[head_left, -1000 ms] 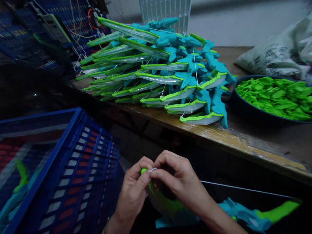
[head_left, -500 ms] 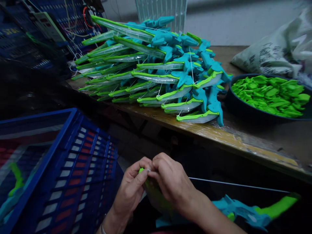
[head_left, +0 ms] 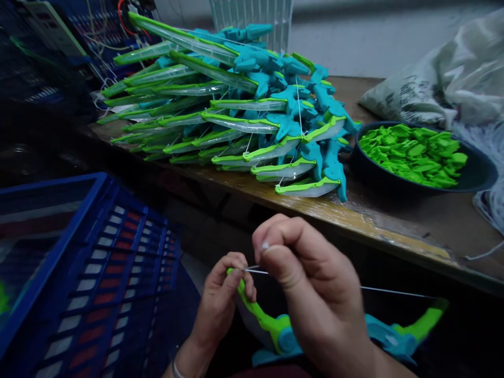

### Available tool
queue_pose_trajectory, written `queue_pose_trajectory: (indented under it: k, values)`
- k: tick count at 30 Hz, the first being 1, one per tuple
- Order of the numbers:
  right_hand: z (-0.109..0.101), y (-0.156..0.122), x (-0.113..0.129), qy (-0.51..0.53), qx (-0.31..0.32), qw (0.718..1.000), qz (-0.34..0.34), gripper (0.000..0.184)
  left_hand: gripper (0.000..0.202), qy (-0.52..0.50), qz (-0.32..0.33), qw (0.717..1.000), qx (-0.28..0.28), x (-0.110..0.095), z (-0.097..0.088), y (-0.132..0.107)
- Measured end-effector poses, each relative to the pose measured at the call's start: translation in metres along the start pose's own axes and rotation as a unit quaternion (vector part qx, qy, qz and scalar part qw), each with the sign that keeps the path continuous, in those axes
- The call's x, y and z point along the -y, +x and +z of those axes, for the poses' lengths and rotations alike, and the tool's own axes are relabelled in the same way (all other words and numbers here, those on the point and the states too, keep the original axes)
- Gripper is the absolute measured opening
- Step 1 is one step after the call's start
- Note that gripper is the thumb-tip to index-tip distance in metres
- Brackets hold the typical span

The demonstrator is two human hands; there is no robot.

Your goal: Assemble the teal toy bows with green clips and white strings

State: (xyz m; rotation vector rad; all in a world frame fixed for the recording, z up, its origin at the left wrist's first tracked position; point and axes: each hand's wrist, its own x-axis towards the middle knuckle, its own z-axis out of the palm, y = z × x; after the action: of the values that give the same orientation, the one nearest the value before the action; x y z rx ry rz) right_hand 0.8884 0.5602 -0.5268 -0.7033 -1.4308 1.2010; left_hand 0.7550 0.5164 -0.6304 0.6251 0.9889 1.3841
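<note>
A green and blue toy bow (head_left: 262, 319) lies across my lap, with a clear strip along its near limb. My left hand (head_left: 221, 295) is closed around the green tip of that limb, thumb pressed against the white string (head_left: 394, 291) there. Raised in front of the bow, my right hand (head_left: 321, 283) pinches the string's loose end, a bit of white showing between thumb and forefinger. From the near tip the string runs behind my right hand to the far green tip (head_left: 435, 310). My right hand hides the bow's middle.
Many similar toy bows (head_left: 244, 123) are piled on the wooden table (head_left: 354, 223). Beside them stand a dark basin (head_left: 478, 173) of green parts (head_left: 413, 152), a printed sack (head_left: 423, 94) and white string strands (head_left: 486, 163). A blue crate (head_left: 106, 273) is at left.
My right hand has moved away from the near tip, up and to the right, drawing out the string end. My left hand keeps its grip. The view has shifted slightly right.
</note>
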Motion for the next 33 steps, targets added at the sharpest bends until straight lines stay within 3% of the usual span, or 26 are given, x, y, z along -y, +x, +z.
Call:
queue_pose_trajectory:
  k: [2, 4, 8, 10, 14, 17, 20, 22, 33]
  values:
    - [-0.006, 0.005, 0.004, -0.025, 0.006, 1.0, 0.001, 0.017, 0.017, -0.008, 0.013, 0.999, 0.042, 0.0, -0.003, -0.001]
    - [-0.011, 0.004, -0.004, -0.054, 0.063, 0.996, 0.011, 0.018, 0.012, -0.006, 0.036, 0.997, 0.063, 0.0, -0.006, -0.003]
    - [-0.012, -0.018, -0.035, -0.085, 0.175, 0.981, 0.006, 0.013, 0.014, 0.032, 0.072, 0.996, 0.03, 0.002, -0.011, -0.005]
    - [-0.01, -0.03, -0.047, -0.087, 0.149, 0.985, -0.008, 0.01, 0.012, 0.046, 0.081, 0.995, 0.026, 0.003, -0.011, -0.007]
    - [-0.006, -0.042, -0.058, -0.074, 0.031, 0.997, 0.012, 0.01, 0.009, 0.073, 0.099, 0.992, 0.038, 0.002, -0.008, -0.01]
    - [-0.003, -0.039, -0.061, 0.031, -0.013, 0.991, 0.131, 0.012, 0.008, 0.074, 0.095, 0.992, 0.048, -0.001, -0.006, -0.01]
    - [-0.001, -0.034, -0.064, 0.183, -0.01, 0.945, 0.272, 0.029, 0.01, 0.072, 0.097, 0.991, 0.064, -0.002, -0.005, -0.009]
    - [-0.002, -0.032, -0.066, 0.227, 0.005, 0.924, 0.306, 0.035, 0.012, 0.072, 0.093, 0.99, 0.076, -0.002, -0.006, -0.007]
    - [-0.003, -0.035, -0.078, 0.251, 0.003, 0.924, 0.289, 0.042, 0.015, 0.061, 0.087, 0.991, 0.081, 0.003, -0.009, -0.003]
